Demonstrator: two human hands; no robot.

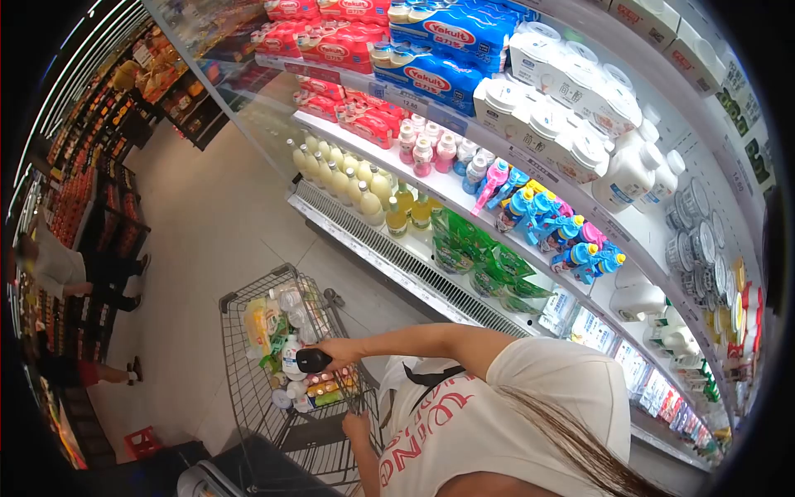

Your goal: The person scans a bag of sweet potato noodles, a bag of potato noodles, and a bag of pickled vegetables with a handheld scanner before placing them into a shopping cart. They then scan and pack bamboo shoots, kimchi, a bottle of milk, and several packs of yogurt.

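My right hand [338, 354] reaches over the shopping cart [236, 356] and is closed on a black rounded object [313, 360], whose kind I cannot make out. Just beside that object, a white bottle [290, 358] stands among the goods in the basket. Yellow packaging [263, 321], clear plastic packs [290, 306] and several small bottles with pink and yellow colours [325, 385] lie there too. Lower down, my left hand [356, 426] is closed on the wire edge of the cart, its fingers partly hidden.
A chilled shelf holds Yakult packs [431, 79], bottled drinks [356, 186], green bags [484, 257] and white cartons [551, 124]. Its vented lower edge [389, 253] runs beside the cart. Across the aisle floor [178, 248], another person [62, 265] stands near shelves. A red basket [142, 442] sits lower left.
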